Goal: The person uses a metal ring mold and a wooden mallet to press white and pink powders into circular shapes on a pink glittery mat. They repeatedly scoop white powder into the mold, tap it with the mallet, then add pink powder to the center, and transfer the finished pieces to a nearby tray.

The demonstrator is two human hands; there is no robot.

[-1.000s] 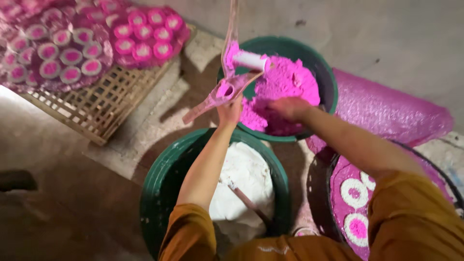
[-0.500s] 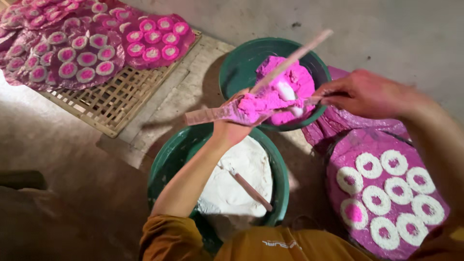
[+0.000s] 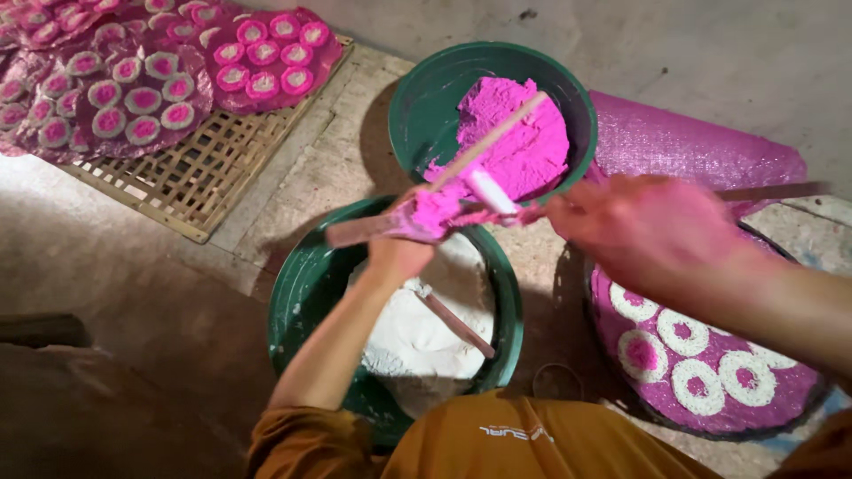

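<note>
Hands over two round green plastic basins. Left hand (image 3: 401, 257) grips a pink-smeared wooden paddle (image 3: 404, 222) heaped with magenta powder above the near basin of white powder (image 3: 302, 302), where a wooden stick (image 3: 457, 325) lies. Right hand (image 3: 643, 226), blurred, closes on the paddle's far end; its grasp cannot be made out. Far basin of magenta powder (image 3: 426, 106), woven bamboo tray (image 3: 191, 186), and dark round tray of white rings (image 3: 612, 399) surround them.

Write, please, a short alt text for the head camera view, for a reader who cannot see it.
Seen from above, a person's left hand holds a flat wooden paddle heaped with pink paste, while the blurred right hand is beside it. Below are a green basin of pink paste, a green basin of white paste, and trays of pink-and-white rings.
</note>
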